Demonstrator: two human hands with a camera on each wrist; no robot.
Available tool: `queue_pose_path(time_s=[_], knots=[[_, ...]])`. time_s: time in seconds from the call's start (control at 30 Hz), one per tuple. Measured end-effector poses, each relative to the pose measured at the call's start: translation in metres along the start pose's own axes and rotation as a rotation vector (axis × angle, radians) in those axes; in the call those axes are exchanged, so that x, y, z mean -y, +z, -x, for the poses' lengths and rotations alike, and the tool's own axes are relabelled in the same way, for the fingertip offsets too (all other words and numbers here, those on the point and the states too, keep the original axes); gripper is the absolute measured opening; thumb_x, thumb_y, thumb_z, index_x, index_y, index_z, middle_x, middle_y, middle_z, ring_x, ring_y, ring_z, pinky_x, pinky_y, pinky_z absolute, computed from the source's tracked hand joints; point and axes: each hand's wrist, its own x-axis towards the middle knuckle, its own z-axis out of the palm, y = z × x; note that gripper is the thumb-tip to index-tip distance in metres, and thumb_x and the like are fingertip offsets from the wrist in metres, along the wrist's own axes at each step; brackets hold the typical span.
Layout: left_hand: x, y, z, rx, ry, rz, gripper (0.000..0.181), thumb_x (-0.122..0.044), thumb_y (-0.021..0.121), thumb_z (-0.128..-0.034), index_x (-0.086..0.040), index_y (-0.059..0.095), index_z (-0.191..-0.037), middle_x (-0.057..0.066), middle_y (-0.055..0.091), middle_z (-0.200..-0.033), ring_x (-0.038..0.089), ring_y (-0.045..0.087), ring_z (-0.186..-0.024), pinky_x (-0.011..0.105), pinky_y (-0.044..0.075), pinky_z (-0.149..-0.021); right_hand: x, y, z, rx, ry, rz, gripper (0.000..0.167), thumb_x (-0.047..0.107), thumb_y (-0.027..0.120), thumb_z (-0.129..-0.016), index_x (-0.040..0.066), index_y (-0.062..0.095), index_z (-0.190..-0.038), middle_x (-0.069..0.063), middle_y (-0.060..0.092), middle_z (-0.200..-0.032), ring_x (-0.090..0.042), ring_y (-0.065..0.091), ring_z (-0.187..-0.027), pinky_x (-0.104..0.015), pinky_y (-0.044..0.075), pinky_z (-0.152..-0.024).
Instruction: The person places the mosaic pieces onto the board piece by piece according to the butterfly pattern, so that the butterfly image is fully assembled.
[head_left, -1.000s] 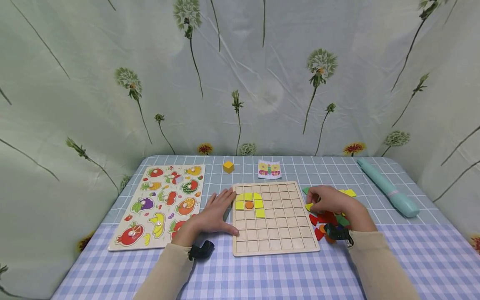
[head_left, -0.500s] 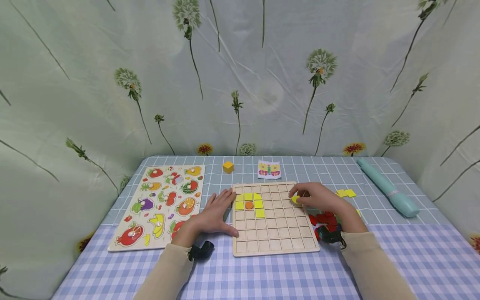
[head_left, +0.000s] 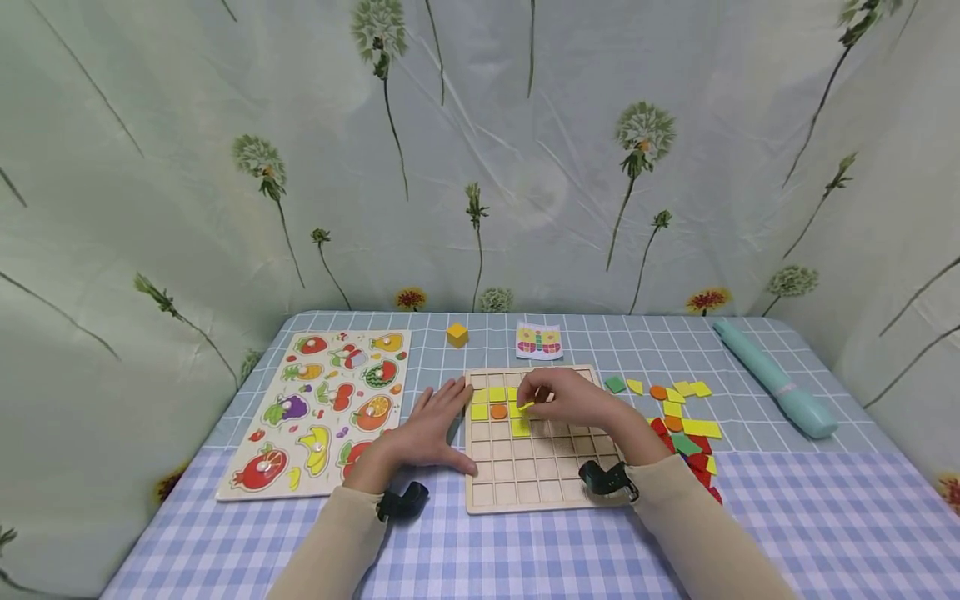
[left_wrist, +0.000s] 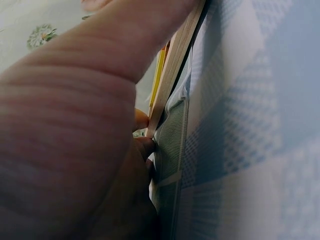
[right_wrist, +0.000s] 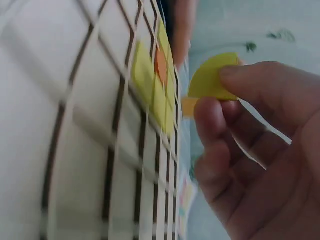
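Observation:
A wooden grid board (head_left: 555, 467) lies flat on the table. Several yellow pieces (head_left: 497, 393) and one orange disc (head_left: 498, 411) sit in its upper left cells. My right hand (head_left: 573, 402) is over the board, thumb and fingers pinching a yellow quarter-circle tile (right_wrist: 215, 77). In the right wrist view that tile is held apart from the board. My left hand (head_left: 431, 437) rests at the board's left edge with fingers spread, thumb and fingertips touching the rim. In the left wrist view the hand's near part hides much of the board.
Loose coloured pieces (head_left: 686, 443) lie right of the board. A fruit puzzle (head_left: 330, 417) is on the left. Behind the board are a yellow cube (head_left: 457, 335) and a butterfly pattern card (head_left: 538, 341). A teal cylindrical object (head_left: 780, 379) lies at the far right.
My right hand has moved left from the loose pieces across the board, carrying the yellow quarter-circle tile to the placed yellow pieces. The left hand has stayed put.

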Motion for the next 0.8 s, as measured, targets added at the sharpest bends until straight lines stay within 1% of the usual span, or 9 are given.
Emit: queue_pose_path(time_s=[0.1, 0.2, 0.33, 0.43, 0.6, 0.67, 0.8], knots=[[0.0, 0.0, 0.0, 0.005, -0.007, -0.009, 0.124, -0.059, 0.085, -0.0687, -0.01, 0.018, -0.161, 0.008, 0.009, -0.17, 0.028, 0.002, -0.159, 0.055, -0.003, -0.127, 0.008, 0.01, -0.011, 0.035, -0.025, -0.017, 0.012, 0.009, 0.066, -0.094, 0.016, 0.071, -0.103, 0.004, 0.066, -0.093, -0.01, 0.058, -0.083, -0.024, 0.051, -0.078], [0.0, 0.0, 0.0, -0.003, 0.009, -0.002, 0.123, -0.058, 0.085, -0.0688, -0.008, 0.019, -0.16, 0.01, 0.01, -0.17, 0.03, 0.003, -0.158, 0.057, -0.002, -0.127, 0.014, 0.018, -0.019, 0.059, -0.056, -0.025, 0.017, 0.009, 0.063, -0.095, 0.014, 0.072, -0.109, 0.003, 0.063, -0.09, -0.011, 0.055, -0.082, -0.024, 0.048, -0.077], [0.001, 0.0, 0.0, -0.009, 0.032, 0.012, 0.122, -0.056, 0.086, -0.0691, -0.006, 0.021, -0.16, 0.012, 0.011, -0.17, 0.031, 0.003, -0.158, 0.058, -0.001, -0.126, 0.018, 0.027, -0.028, 0.067, -0.096, -0.015, 0.016, 0.007, 0.063, -0.095, 0.014, 0.072, -0.105, 0.004, 0.062, -0.088, -0.009, 0.054, -0.081, -0.023, 0.047, -0.076], [0.001, -0.001, 0.001, -0.009, 0.034, 0.01, 0.122, -0.057, 0.085, -0.0695, -0.007, 0.021, -0.16, 0.011, 0.011, -0.17, 0.031, 0.003, -0.158, 0.058, -0.002, -0.126, 0.021, 0.033, -0.033, 0.061, -0.112, -0.01, 0.014, 0.006, 0.064, -0.094, 0.012, 0.071, -0.105, 0.003, 0.062, -0.086, -0.008, 0.054, -0.08, -0.022, 0.048, -0.074], [0.001, -0.001, 0.001, -0.011, 0.038, 0.016, 0.121, -0.056, 0.085, -0.0701, -0.007, 0.021, -0.16, 0.012, 0.011, -0.17, 0.032, 0.003, -0.158, 0.059, -0.002, -0.126, 0.025, 0.041, -0.04, 0.056, -0.089, 0.005, 0.014, 0.005, 0.067, -0.092, 0.011, 0.07, -0.104, 0.002, 0.062, -0.083, -0.007, 0.053, -0.076, -0.021, 0.046, -0.07], [0.0, -0.002, 0.002, -0.01, 0.039, 0.019, 0.12, -0.056, 0.085, -0.0702, -0.007, 0.021, -0.16, 0.012, 0.011, -0.17, 0.032, 0.003, -0.158, 0.059, -0.002, -0.126, 0.027, 0.042, -0.04, 0.056, -0.078, 0.025, 0.013, 0.005, 0.068, -0.091, 0.012, 0.071, -0.102, 0.003, 0.061, -0.081, -0.008, 0.053, -0.075, -0.021, 0.045, -0.069], [0.0, -0.002, 0.002, -0.01, 0.038, 0.018, 0.12, -0.056, 0.085, -0.0703, -0.007, 0.021, -0.16, 0.012, 0.011, -0.17, 0.032, 0.003, -0.158, 0.059, -0.002, -0.126, 0.03, 0.043, -0.04, 0.056, -0.088, 0.088, 0.012, 0.006, 0.068, -0.091, 0.015, 0.072, -0.098, 0.005, 0.06, -0.078, -0.008, 0.052, -0.073, -0.022, 0.044, -0.069]])
